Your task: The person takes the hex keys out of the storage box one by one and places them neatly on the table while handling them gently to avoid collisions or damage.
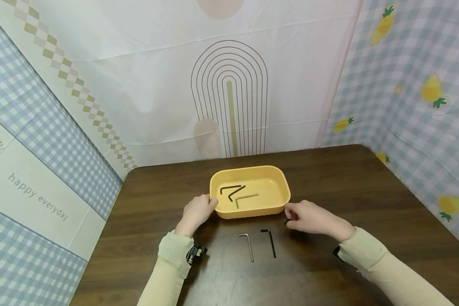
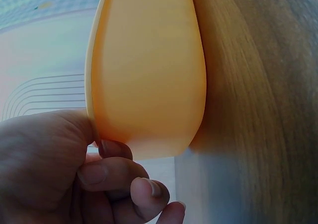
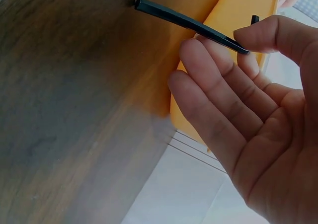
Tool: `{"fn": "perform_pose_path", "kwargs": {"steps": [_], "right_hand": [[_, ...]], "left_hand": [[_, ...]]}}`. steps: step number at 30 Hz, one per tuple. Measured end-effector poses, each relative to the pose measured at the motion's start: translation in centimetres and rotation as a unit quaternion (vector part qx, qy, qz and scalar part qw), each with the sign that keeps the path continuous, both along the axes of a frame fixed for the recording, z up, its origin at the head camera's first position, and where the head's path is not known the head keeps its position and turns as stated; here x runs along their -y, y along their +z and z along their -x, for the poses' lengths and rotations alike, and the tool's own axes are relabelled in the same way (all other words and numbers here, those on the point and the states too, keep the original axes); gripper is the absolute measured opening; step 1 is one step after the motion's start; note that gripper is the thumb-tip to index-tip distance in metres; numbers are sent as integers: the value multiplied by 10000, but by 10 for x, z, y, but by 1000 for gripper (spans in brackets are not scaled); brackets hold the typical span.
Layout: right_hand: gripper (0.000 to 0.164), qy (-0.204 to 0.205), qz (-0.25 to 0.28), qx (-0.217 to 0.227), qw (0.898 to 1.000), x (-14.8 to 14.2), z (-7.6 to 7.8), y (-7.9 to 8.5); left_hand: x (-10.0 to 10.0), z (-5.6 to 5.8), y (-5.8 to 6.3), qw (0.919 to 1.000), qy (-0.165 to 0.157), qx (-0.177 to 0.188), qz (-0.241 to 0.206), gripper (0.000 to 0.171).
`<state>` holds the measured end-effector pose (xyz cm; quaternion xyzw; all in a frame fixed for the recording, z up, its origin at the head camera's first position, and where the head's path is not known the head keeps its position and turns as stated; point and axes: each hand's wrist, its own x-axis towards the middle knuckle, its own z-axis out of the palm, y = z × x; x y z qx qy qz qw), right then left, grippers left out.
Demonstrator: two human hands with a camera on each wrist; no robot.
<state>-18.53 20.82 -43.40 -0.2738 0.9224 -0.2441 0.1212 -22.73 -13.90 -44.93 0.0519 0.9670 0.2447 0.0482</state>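
Observation:
My left hand [image 1: 196, 212] pinches the left rim of a yellow plastic tray [image 1: 252, 213], thumb on top and fingers curled outside the wall [image 2: 149, 75]. Between thumb and fingers, my right hand [image 1: 313, 217] pinches a black hex key [image 3: 189, 23] by its bend, just off the tray's front right corner; its long arm slants toward the table in the right wrist view. Two black hex keys [image 1: 229, 187] and a brass-toned one [image 1: 248, 196] lie inside the tray, toward its left. On the table in front lie a silvery hex key [image 1: 250, 247] and another black one [image 1: 272, 244], side by side.
The dark wooden table [image 1: 168, 182] has rounded back corners. Behind it hangs a pale cloth [image 1: 157, 85] with an arch pattern, and checked cloths cover both sides. Each wrist carries a strapped device, such as the left one [image 1: 196, 253].

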Motion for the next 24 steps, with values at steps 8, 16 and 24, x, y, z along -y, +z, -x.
{"fn": "perform_pose_path", "kwargs": {"steps": [8,16,24], "right_hand": [[19,-21,-26,-41,10000,1,1,-5],[21,-330,-242,-119,9991,3,2,-9],[22,-589,-633,-319,9957,4,-1,-11]], "left_hand": [[0,0,0,10000,-37,-40,-1,31],[0,1,1,10000,-8,50,-1,32],[0,0,1,10000,-16,29,12,32]]}}
